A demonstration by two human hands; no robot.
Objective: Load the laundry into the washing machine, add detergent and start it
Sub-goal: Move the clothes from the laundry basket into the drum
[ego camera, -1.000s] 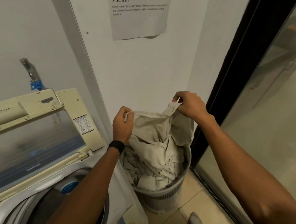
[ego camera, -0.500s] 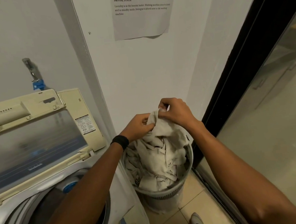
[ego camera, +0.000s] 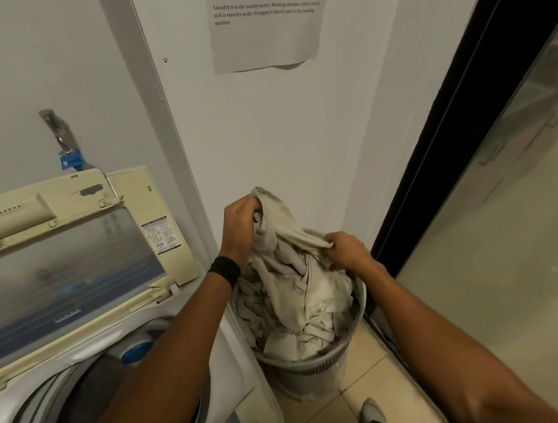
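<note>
A round grey laundry basket [ego camera: 324, 365] stands on the tiled floor against the wall, filled with beige cloth. My left hand [ego camera: 239, 227] grips the top of a beige garment [ego camera: 281, 242] and holds it up above the basket. My right hand [ego camera: 347, 249] pinches a fold of the same garment lower down, at the basket's right rim. The rest of the garment hangs down into the pile. To the left, the top-loading washing machine [ego camera: 12, 404] has its lid [ego camera: 60, 268] raised, and its drum opening [ego camera: 84, 404] lies partly behind my left forearm.
A tap with a blue hose connector [ego camera: 71, 161] sits on the wall above the machine. A printed instruction sheet [ego camera: 267, 19] hangs on the wall. A dark-framed glass door [ego camera: 512, 221] runs along the right. One foot [ego camera: 372, 411] shows on the floor tiles below the basket.
Both hands first came together, bunching the spread garment. Now my left hand has lifted its end higher and my right hand has dropped lower and to the right for a new hold.
</note>
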